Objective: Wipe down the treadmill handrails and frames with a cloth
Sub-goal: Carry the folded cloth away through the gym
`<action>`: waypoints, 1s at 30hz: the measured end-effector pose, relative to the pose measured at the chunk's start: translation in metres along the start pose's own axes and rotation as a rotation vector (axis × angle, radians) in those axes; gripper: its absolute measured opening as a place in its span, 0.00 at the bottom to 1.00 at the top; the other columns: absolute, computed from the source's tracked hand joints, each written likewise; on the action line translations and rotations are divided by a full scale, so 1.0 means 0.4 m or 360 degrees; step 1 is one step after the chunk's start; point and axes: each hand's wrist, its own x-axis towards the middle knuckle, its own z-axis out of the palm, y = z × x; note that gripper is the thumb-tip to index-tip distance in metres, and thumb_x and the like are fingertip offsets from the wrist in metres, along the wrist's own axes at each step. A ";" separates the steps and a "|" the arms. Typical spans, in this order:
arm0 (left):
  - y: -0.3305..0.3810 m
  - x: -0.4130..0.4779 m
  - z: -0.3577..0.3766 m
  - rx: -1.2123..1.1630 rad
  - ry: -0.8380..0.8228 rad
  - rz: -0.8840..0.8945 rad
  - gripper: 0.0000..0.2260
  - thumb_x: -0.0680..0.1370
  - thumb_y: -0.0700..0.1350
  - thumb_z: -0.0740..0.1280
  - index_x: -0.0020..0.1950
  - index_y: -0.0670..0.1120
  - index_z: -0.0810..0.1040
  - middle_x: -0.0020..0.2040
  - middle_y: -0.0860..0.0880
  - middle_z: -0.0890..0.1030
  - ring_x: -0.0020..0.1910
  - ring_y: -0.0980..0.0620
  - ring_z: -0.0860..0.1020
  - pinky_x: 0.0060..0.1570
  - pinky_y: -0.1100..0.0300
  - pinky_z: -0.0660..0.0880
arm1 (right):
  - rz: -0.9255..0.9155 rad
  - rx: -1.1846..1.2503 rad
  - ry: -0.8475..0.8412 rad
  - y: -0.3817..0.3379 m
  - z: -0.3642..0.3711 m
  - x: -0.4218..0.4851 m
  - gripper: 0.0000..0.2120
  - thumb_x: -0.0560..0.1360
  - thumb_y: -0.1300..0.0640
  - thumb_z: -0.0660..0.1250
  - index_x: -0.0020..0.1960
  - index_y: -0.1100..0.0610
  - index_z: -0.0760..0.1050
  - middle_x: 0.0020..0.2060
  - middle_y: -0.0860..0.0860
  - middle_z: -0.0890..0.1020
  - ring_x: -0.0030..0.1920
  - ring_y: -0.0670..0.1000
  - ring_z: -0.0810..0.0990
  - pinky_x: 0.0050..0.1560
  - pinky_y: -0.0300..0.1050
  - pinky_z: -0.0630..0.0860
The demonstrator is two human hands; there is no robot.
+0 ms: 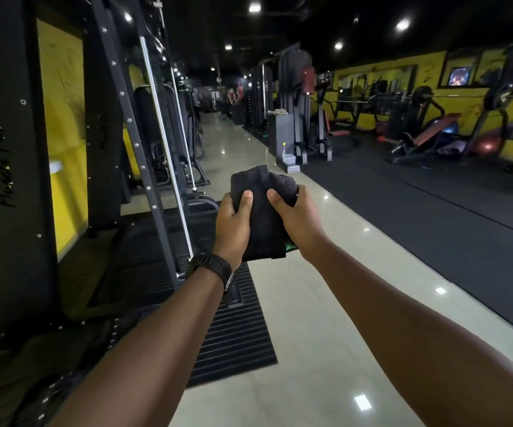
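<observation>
The left hand (233, 221) and right hand (299, 217) are both gripping the cloth (263, 231), fingers curling behind it and 2 thumbs (246, 201) pressing its near face, out in front above the tiled floor (310, 303). No treadmill is plainly showing. The cloth is probably being folded; keeping it a flat, thick pad should be helping it wrap a handrail.

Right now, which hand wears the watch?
The left hand: a black watch straps its wrist, while the right hand has a bare wrist. Both grip the black cloth.
</observation>
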 end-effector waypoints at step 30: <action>-0.645 1.696 0.738 0.0124 -0.0002 0.0102 0.13 0.79 0.58 0.63 0.51 0.48 0.74 0.53 0.45 0.81 0.52 0.46 0.81 0.54 0.40 0.79 | -0.0014 0.0143 0.0121 0.621 -0.061 1.838 0.17 0.79 0.46 0.70 0.59 0.55 0.71 0.49 0.46 0.80 0.52 0.46 0.81 0.54 0.47 0.81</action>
